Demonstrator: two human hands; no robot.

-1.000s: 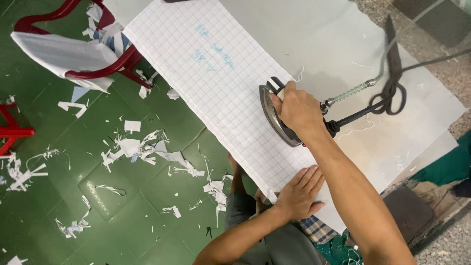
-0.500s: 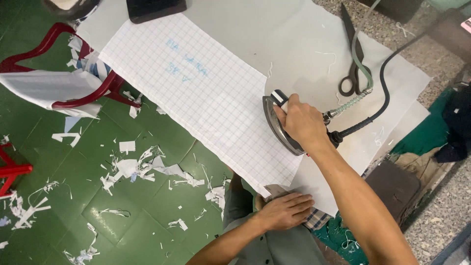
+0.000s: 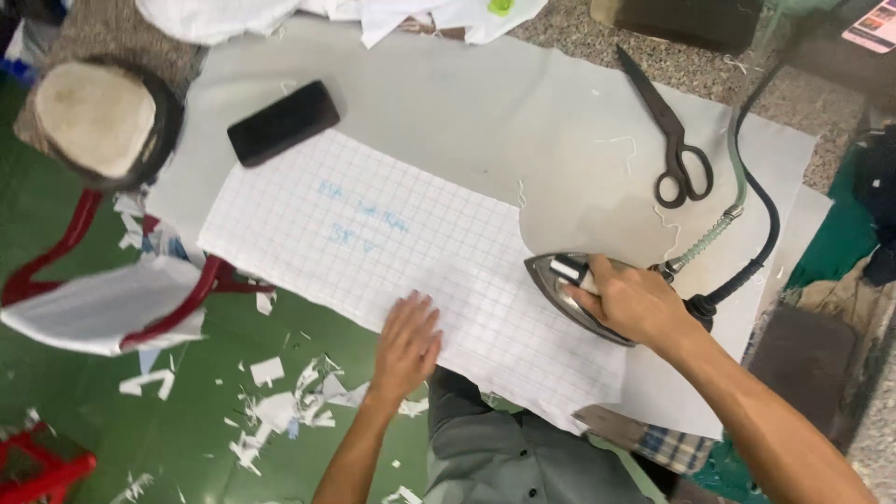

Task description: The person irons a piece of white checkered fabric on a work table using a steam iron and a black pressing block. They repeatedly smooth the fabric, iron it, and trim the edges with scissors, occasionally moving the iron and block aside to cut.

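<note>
A white sheet with a grid pattern point(image 3: 373, 233) lies flat on a pale grey ironing surface point(image 3: 485, 112). My left hand point(image 3: 408, 343) rests palm down on the sheet's near edge, fingers spread. My right hand point(image 3: 633, 301) grips the handle of a metal steam iron point(image 3: 560, 285), which stands on the sheet's right end. A hose and a dark cable point(image 3: 747, 215) run from the iron's back toward the far right.
Black scissors point(image 3: 674, 135) lie on the surface beyond the iron. A dark phone point(image 3: 284, 122) sits at the sheet's far left corner. A red-framed chair point(image 3: 121, 299) and scattered white scraps point(image 3: 280, 411) are on the green floor at left.
My view has shifted so the whole sheet shows. My left hand has moved from my lap onto the sheet's near edge. My right hand still holds the iron at the sheet's right end.
</note>
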